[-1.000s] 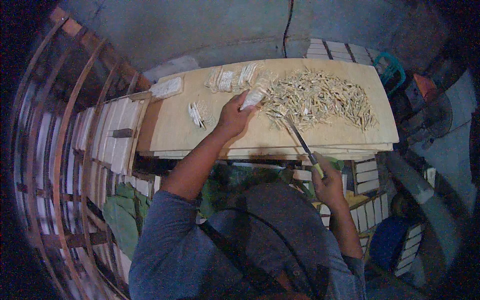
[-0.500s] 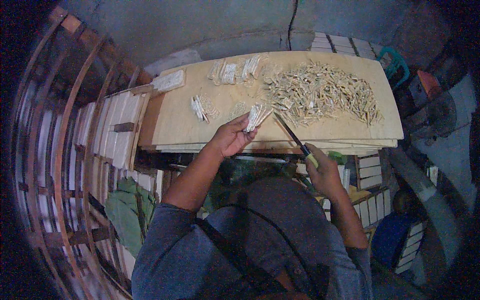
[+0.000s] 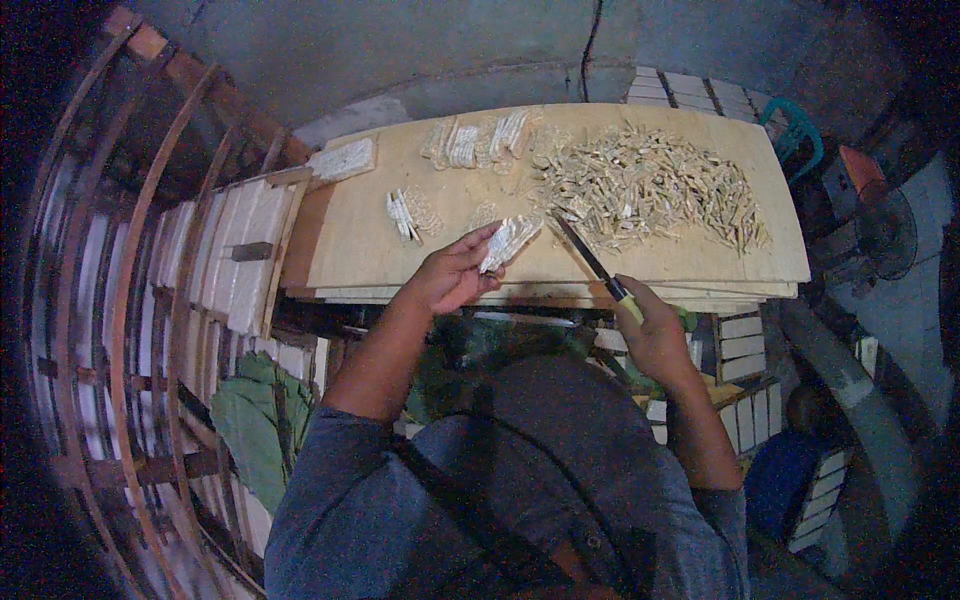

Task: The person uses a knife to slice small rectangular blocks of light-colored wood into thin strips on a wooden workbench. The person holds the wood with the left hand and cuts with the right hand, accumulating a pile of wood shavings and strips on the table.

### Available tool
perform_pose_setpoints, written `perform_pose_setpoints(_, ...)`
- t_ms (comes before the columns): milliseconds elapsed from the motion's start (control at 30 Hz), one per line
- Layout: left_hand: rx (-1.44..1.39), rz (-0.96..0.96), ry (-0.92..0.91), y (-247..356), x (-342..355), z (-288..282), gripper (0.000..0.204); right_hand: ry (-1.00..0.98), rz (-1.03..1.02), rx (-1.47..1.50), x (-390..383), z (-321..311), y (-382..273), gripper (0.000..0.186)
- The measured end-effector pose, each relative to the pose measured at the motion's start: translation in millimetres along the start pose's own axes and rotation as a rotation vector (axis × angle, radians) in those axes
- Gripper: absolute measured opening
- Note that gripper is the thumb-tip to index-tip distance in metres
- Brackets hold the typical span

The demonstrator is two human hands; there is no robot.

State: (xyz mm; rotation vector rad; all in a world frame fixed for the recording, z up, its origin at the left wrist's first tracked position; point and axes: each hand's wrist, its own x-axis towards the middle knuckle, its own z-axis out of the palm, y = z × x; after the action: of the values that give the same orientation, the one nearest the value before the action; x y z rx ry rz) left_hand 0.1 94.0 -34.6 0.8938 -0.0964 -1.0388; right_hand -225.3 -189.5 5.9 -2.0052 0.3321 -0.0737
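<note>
My left hand [image 3: 458, 270] is closed around a small fan of short whitish strips [image 3: 508, 243], held over the near part of the pale wooden board [image 3: 400, 270]. In my right hand [image 3: 655, 330] is a knife [image 3: 590, 252] with a long dark blade and a yellow-green handle. Its tip points away from me, just right of the held strips and apart from them. Beyond the blade spreads a wide heap of short pale strips [image 3: 650, 180]. A small bunch of similar strips [image 3: 405, 215] lies left of my left hand.
White bundles [image 3: 465, 145] lie in a row at the board's far side, with a white block [image 3: 342, 160] at its left end. Slatted wooden racks [image 3: 120, 300] stand on the left. A fan [image 3: 885, 230] and a teal chair [image 3: 795, 135] are at the right.
The strips in my left hand have tilted and shifted slightly nearer and left. The knife's tip has moved a little farther away from me. Both hands keep their hold.
</note>
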Motion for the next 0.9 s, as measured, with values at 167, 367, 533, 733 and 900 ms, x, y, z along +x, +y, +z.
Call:
perform_pose_setpoints(167,0.773,-0.155,0.225,-2.1,-1.6,11.6,0.05,0.0,0.046,-0.093,-2.4,1.6,9.3,0.045)
perform_pose_setpoints(367,0.909,-0.047,0.303,-19.9,-9.3,6.5,0.047,-0.059,0.007,-0.193,-6.9,17.6,8.6,0.047)
perform_pose_setpoints(533,0.754,-0.051,0.293,-6.5,-41.9,-19.0,0.047,-0.045,-0.098,-0.258,-0.1,31.5,22.0,0.049)
perform_pose_setpoints(733,1.345,0.26,0.527,-36.3,-21.0,-13.0,0.056,-0.071,-0.149,-0.27,45.0,46.9,28.2,0.049)
perform_pose_setpoints(900,1.645,0.214,0.613,-37.5,-12.3,8.3,0.059,-0.063,-0.105,-0.286,46.5,38.5,7.9,0.045)
